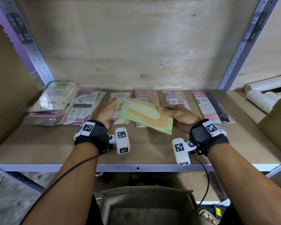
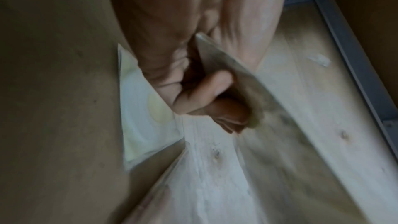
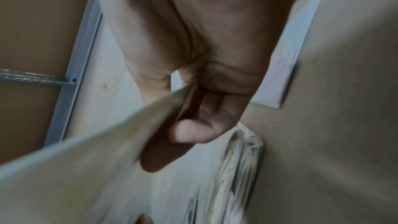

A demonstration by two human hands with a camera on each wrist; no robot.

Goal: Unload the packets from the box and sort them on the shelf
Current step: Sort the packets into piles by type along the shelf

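Observation:
I hold a green and orange packet [image 1: 144, 116] marked ENE above the wooden shelf [image 1: 136, 151], tilted down to the right. My left hand [image 1: 106, 111] grips its left end, thumb on top. My right hand [image 1: 177, 115] pinches its right end. In the left wrist view my left hand's fingers [image 2: 202, 91] curl under the packet's edge [image 2: 237, 81]. In the right wrist view my right hand's fingers [image 3: 193, 130] sit under the blurred packet [image 3: 96, 168]. Sorted packets lie in a row at the back: a pile [image 1: 53, 103] at far left, pink ones [image 1: 208, 106] on the right. The cardboard box [image 1: 149, 207] stands open below.
Grey metal uprights [image 1: 39, 62] frame the shelf on both sides. A brown cardboard flap [image 1: 8, 95] leans at the left. At the right, another box [image 1: 274, 116] holds stacked white paper cups [image 1: 259, 98]. The shelf's front half is bare wood.

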